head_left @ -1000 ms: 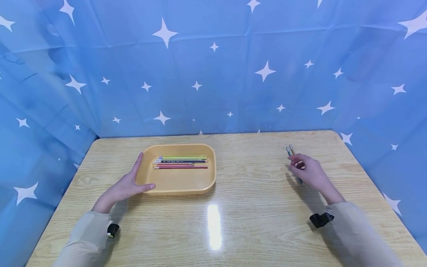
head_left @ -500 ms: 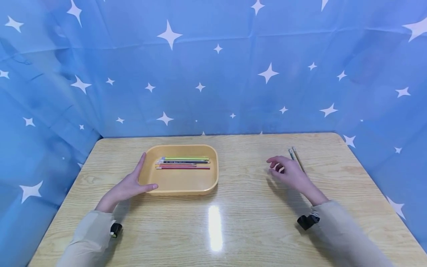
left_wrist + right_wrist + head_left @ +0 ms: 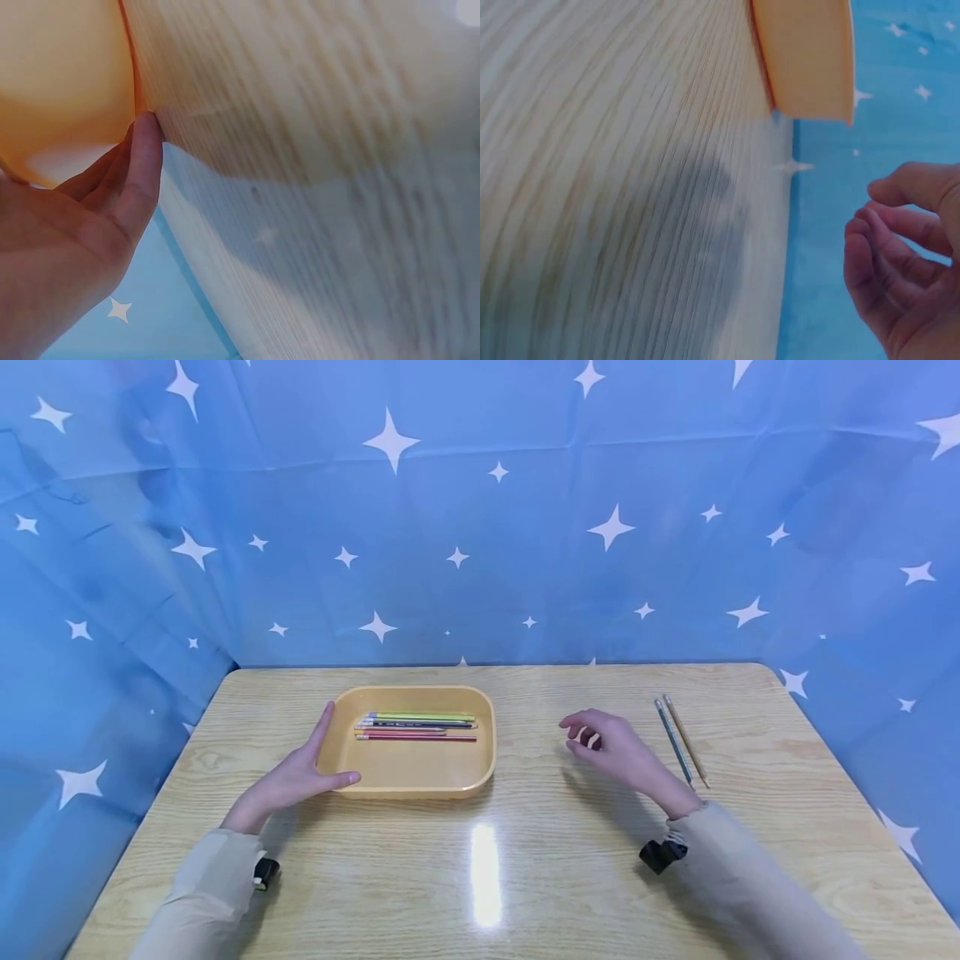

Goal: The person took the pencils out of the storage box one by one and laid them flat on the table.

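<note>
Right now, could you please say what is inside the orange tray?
A lime-green pencil, a navy pencil, a dark red pencil and others lie lengthwise. The tray floor beneath them is covered; the left hand hides part of the rim.

The tray (image 3: pixel 420 768) has a plain light orange colour. Inside it, the first pencil (image 3: pixel 431 717) is bright yellow-green, the second pencil (image 3: pixel 427 725) dark navy blue, the third pencil (image 3: pixel 408 732) orange-pink, and the lowest pencil (image 3: pixel 435 739) deep pinkish red. On the surface (image 3: pixel 570 877), which is pale brown with wavy wood grain, one loose pencil (image 3: pixel 675 744) is greyish blue and its neighbour pencil (image 3: pixel 687 743) golden brown. The cloth (image 3: pixel 525 568) is blue, patterned with white four-pointed stars. Both sleeves (image 3: pixel 198 889) are plain off-white.
</note>
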Demonstrator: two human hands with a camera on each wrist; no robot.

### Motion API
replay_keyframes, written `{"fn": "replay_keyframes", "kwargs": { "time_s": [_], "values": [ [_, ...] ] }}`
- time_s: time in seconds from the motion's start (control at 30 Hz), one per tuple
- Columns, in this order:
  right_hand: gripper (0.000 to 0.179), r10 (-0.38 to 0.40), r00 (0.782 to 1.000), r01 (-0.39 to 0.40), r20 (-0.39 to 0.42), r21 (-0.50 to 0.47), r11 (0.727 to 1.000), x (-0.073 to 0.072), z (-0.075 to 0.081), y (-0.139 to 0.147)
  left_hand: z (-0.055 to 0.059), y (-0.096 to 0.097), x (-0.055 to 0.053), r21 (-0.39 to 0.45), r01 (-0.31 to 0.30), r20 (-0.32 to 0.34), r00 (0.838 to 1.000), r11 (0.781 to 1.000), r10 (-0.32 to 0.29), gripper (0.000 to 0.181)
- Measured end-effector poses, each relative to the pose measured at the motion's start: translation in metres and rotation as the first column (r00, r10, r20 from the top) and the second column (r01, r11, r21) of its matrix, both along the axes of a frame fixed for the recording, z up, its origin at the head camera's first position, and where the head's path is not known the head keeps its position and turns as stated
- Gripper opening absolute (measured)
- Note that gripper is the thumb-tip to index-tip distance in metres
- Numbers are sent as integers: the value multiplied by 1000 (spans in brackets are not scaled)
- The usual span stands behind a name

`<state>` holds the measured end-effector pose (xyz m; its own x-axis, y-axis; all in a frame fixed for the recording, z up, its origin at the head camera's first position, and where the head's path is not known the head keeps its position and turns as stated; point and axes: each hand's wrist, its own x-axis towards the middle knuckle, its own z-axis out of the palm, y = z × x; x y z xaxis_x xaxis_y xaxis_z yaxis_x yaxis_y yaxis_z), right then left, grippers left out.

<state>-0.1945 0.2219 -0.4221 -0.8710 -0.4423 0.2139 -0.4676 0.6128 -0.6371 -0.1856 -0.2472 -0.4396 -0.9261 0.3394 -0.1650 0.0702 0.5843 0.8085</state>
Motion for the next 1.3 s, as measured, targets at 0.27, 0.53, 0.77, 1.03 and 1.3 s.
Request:
{"fn": "replay_keyframes", "kwargs": {
  "time_s": [0.27, 0.53, 0.77, 1.03, 1.3],
  "values": [
    [22, 38, 999, -39, -12, -41, 998, -3, -1, -20, -3, 1, 0, -2, 0, -7, 1000, 1000, 0, 118],
    [23, 52, 998, -49, 36, -68, 996, -5, 3, -35, -2, 2, 0, -8, 1, 0, 1000, 1000, -1, 119],
    [22, 79, 996, -72, 44, -137, 988, -8, 7, -54, 1, 2, -3, -21, 0, 3, 1000, 1000, 0, 119],
    [23, 150, 988, -142, 40, -160, 977, -9, 13, -80, -2, 1, -3, 0, -1, 11, 1000, 1000, 1, 119],
    [21, 197, 979, -182, 50, -215, 960, -10, 15, -102, -3, -1, -4, 13, 10, -3, 1000, 1000, -10, 118]
  ]
}}
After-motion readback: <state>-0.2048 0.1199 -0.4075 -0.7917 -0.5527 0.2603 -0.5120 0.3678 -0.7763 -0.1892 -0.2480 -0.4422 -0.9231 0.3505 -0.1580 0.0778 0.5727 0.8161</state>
